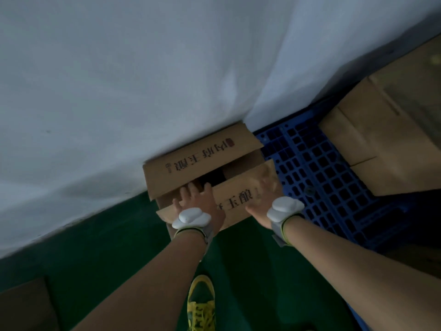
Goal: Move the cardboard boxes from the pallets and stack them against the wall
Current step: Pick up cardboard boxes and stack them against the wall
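Note:
A brown cardboard box [191,158] with printed characters sits on the green floor, its far side against the white wall [119,80]. Its top flaps are partly open, with a dark gap in the middle. My left hand [198,199] rests on the near flap at its left end, fingers spread toward the gap. My right hand [265,197] lies flat on the same flap at its right end, blurred. Both wrists carry white trackers on straps.
A blue plastic pallet [322,177] lies right of the box, with larger cardboard boxes [381,130] stacked on its far side. Another box corner [23,304] shows at bottom left. A yellow shoe [200,304] stands on the green floor [107,247].

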Tool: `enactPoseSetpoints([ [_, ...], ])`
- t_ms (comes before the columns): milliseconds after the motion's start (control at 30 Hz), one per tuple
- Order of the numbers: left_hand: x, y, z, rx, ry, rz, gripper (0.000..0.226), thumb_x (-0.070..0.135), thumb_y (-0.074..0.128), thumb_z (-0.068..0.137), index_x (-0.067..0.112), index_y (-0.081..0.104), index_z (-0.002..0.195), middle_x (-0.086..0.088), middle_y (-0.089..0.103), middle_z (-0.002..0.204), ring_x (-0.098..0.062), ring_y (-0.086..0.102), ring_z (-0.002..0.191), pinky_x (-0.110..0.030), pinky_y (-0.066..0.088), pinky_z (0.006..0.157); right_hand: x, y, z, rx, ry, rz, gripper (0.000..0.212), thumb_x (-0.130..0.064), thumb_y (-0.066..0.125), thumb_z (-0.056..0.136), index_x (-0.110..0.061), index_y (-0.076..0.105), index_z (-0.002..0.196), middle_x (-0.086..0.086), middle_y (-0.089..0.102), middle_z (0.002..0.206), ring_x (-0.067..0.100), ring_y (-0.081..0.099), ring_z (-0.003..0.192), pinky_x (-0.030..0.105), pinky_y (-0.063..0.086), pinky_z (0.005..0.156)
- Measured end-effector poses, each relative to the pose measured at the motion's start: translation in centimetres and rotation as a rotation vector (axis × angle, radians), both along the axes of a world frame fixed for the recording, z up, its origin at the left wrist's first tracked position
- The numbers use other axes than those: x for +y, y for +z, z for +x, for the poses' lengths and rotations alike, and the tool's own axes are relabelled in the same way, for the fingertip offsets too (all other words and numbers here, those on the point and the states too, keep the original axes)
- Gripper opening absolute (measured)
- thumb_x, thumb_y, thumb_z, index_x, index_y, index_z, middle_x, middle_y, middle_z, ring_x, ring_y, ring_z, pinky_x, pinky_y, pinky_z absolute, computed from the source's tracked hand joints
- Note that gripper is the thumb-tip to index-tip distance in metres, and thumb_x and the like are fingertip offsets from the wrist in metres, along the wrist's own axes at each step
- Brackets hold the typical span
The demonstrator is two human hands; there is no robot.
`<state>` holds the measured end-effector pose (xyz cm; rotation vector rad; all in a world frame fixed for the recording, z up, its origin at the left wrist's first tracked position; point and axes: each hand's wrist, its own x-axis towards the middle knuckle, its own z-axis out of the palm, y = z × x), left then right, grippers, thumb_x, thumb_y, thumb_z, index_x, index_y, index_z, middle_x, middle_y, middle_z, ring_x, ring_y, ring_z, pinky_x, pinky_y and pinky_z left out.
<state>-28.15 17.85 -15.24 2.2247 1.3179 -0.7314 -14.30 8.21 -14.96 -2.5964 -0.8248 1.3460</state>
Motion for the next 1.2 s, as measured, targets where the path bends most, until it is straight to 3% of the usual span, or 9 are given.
enactPoseSetpoints([
  [100,-1.5,3.0,2.3,-0.158,-0.169,-0.038,0.067,0.047,0.051,0.089,0.025,0.024,0.147,-0.007,0.038,0.149,-0.031,0.040,0.133,-0.047,0.029,0.109,-1.9,2.5,0.3,-0.001,-0.031,0.029,0.076,-0.031,0.059,0.091,-0.015,0.016,0.152,0.017,0.023,0.156,0.037,0.028,0.140,0.047,0.028,0.114],
  [200,-4.5,6.3,4.9,-0.233,-0.273,-0.038,0.063,0.045,0.046,0.094,0.026,0.021,0.148,-0.006,0.049,0.139,-0.032,0.053,0.118,-0.041,0.046,0.090,-5.1,5.5,1.4,-0.022,-0.024,0.024,0.073,-0.040,0.050,0.095,-0.020,0.011,0.154,0.007,0.027,0.157,0.031,0.033,0.140,0.043,0.035,0.110],
  [300,-7.5,9.2,7.2,-0.315,-0.430,0.034,0.060,0.046,0.043,0.094,0.026,0.023,0.146,-0.005,0.054,0.129,-0.030,0.057,0.107,-0.037,0.045,0.077,-8.5,8.4,3.1,-0.096,-0.035,-0.002,0.077,-0.049,0.048,0.094,-0.027,0.004,0.154,0.003,0.021,0.160,0.033,0.033,0.140,0.044,0.041,0.106],
  [400,-10.2,12.3,9.5,-0.343,-0.556,0.047,0.061,0.046,0.041,0.095,0.028,0.018,0.148,-0.005,0.053,0.127,-0.028,0.056,0.105,-0.038,0.048,0.075,-12.2,11.2,4.6,-0.124,-0.095,-0.016,0.078,-0.052,0.046,0.094,-0.031,0.000,0.153,0.000,0.012,0.162,0.036,0.019,0.145,0.049,0.040,0.107],
  [533,-14.3,15.6,12.5,-0.330,-0.717,0.041,0.060,0.047,0.037,0.098,0.030,0.011,0.149,-0.005,0.051,0.131,-0.028,0.057,0.101,-0.037,0.048,0.068,-18.2,15.4,6.2,-0.164,-0.230,0.022,0.076,-0.049,0.045,0.095,-0.031,0.000,0.153,-0.002,0.012,0.162,0.033,0.015,0.146,0.049,0.039,0.107],
  [700,-19.2,17.9,15.0,-0.260,-0.837,0.008,0.068,0.047,0.042,0.097,0.034,0.003,0.151,-0.001,0.039,0.147,-0.029,0.047,0.126,-0.039,0.050,0.085,-26.2,18.9,5.9,-0.217,-0.370,0.074,0.071,-0.046,0.042,0.097,-0.033,-0.001,0.153,-0.002,0.005,0.163,0.027,0.005,0.148,0.044,0.031,0.114],
  [900,-27.8,20.6,18.8,-0.209,-1.086,-0.073,0.078,0.043,0.045,0.099,0.038,-0.014,0.149,-0.002,0.031,0.152,-0.031,0.050,0.119,-0.042,0.052,0.082,-38.0,21.8,6.3,-0.411,-0.569,0.076,0.064,-0.044,0.040,0.096,-0.032,0.011,0.153,-0.004,0.019,0.160,0.021,0.014,0.146,0.036,0.022,0.113],
  [1067,-35.4,21.0,22.2,-0.278,-1.223,-0.121,0.092,0.052,0.049,0.094,0.053,-0.035,0.134,0.000,-0.004,0.163,-0.032,0.032,0.140,-0.043,0.053,0.080,-48.7,22.0,7.3,-0.665,-0.673,-0.154,0.070,-0.059,0.040,0.090,-0.034,0.016,0.151,0.003,0.018,0.161,0.029,0.018,0.144,0.051,0.022,0.111],
  [1200,-41.0,19.0,24.3,-0.250,-1.300,-0.138,0.101,0.058,0.054,0.089,0.059,-0.042,0.122,0.000,-0.031,0.156,-0.035,0.003,0.148,-0.045,0.054,0.082,-57.3,19.5,7.7,-0.598,-0.783,-0.297,0.085,-0.081,0.032,0.077,-0.041,0.006,0.148,0.007,0.003,0.162,0.038,0.010,0.145,0.066,0.017,0.110],
])
